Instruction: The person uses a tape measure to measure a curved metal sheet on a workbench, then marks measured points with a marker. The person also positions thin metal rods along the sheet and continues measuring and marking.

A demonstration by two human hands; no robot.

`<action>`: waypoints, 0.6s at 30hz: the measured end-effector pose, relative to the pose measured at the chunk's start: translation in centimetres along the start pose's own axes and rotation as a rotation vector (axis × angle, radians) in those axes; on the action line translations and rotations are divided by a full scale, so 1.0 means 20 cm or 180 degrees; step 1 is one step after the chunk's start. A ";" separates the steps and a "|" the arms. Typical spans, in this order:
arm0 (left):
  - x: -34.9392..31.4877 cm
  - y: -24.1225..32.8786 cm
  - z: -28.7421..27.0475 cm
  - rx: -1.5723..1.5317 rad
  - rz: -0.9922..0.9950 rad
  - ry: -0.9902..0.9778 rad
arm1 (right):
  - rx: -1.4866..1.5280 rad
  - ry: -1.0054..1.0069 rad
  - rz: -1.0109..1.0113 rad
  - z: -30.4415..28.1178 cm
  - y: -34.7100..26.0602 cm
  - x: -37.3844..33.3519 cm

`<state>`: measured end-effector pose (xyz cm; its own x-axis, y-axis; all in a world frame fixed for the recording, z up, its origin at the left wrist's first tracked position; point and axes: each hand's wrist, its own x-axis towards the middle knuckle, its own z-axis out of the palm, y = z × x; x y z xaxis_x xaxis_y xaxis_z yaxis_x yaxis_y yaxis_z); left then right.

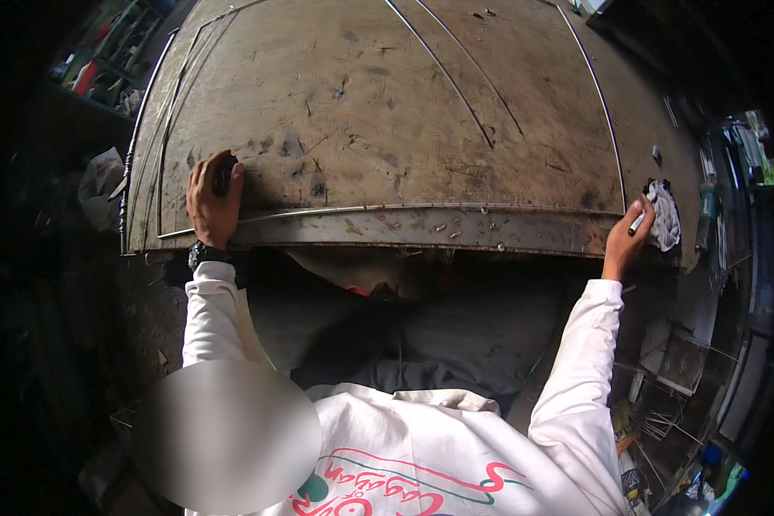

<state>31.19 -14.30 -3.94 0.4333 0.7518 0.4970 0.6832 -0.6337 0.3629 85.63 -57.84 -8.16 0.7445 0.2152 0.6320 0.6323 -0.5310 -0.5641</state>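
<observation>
The left hand [214, 206] curls around a dark object [224, 175] over the tabletop [361, 129]; the right hand [626, 238] grips a white marker [636, 224]. Between them runs a thin metal frame [611, 129], two loose rods [443, 69] lie beyond, and a crumpled cloth [665, 217] crowds the right hand's outer side.

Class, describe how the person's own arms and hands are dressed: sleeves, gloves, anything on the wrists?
The left sleeve and right sleeve are long, creased and white. The left hand and right hand are gloveless. A chunky black wristwatch is worn on the left; no watch shows on the right.
</observation>
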 end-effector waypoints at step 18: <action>0.00 -0.04 0.01 -0.0317 0.0152 0.0017 | 0.0100 -0.0229 0.0132 -0.02 -0.09 -0.01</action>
<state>30.71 -13.85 -4.40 0.4606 0.7195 0.5197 0.5999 -0.6839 0.4152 84.28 -57.37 -7.11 0.7830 0.2523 0.5686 0.6061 -0.5151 -0.6061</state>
